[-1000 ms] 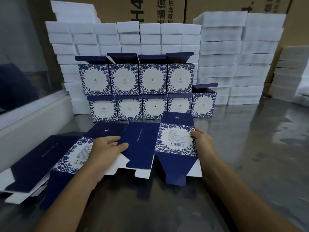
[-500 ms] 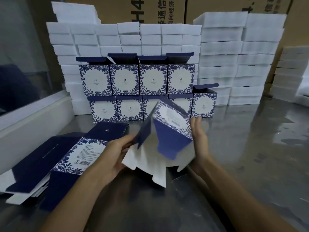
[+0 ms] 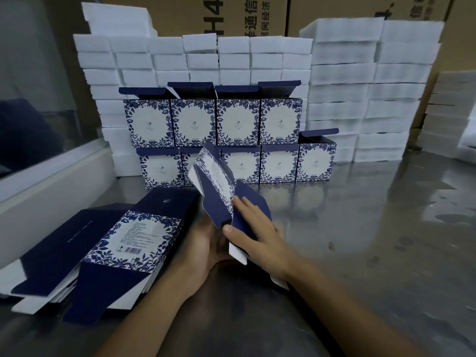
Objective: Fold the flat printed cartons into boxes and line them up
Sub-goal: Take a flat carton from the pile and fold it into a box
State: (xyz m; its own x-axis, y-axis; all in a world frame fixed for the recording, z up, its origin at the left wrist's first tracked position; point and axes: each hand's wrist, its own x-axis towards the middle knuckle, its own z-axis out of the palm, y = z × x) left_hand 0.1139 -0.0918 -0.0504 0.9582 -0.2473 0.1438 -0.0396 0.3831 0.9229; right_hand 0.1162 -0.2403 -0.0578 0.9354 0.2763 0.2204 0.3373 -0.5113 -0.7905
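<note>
The half-opened carton (image 3: 216, 186) is held tilted above the metal table (image 3: 360, 228), its printed panel leaning away and its navy flaps pointing down toward the person. The right hand (image 3: 253, 234) lies over the carton's lower navy flap with fingers nearly straight and spread, the thumb on the flap's near edge. The left hand (image 3: 203, 249) sits under the carton with its palm turned up; the carton and the right hand cover its fingers, so whether they curl round the card cannot be told.

Just left of the carton lies the stack of flat cartons (image 3: 123, 243), the top one showing a floral panel with a barcode and long navy flaps.

Behind the carton stand the folded boxes (image 3: 231, 140) in 2 tiers: 5 on the table in a row, partly hidden by the carton, and 4 on top of them, their navy lids standing open. The rightmost lower box (image 3: 316, 161) has nothing on it and its lid is up.

Behind and to the right of the boxes rise piles of white foam blocks (image 3: 360, 99), with brown shipping cartons (image 3: 257, 14) behind those.
</note>
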